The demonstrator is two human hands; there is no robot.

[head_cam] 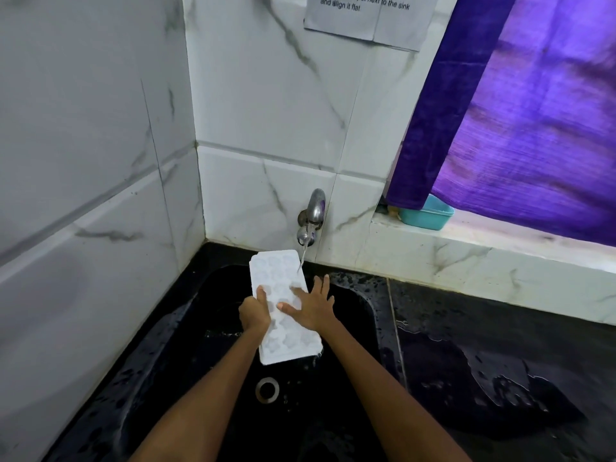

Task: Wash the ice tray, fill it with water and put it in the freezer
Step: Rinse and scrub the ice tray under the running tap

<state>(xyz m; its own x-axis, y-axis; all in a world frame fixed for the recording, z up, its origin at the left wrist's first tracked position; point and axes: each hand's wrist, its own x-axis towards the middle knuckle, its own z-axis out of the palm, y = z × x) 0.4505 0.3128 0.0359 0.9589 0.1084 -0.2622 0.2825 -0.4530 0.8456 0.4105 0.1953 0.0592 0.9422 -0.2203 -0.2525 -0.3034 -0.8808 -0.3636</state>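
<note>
A white ice tray (278, 271) with several moulded cells is held over the black sink (363, 315), its far end under the wall tap (313, 215). A thin stream of water (301, 260) runs from the tap onto the tray's far right edge. My left hand (255, 315) grips the tray's left edge, thumb on top. My right hand (315, 305) lies flat on the tray's top face with fingers spread, holding nothing.
The sink drain (267, 390) lies below the tray. A wet black counter (500, 371) extends to the right. A teal plastic tub (428, 215) sits on the white ledge under a purple curtain (533, 128). A paper note (370, 15) hangs on the marble-tiled wall.
</note>
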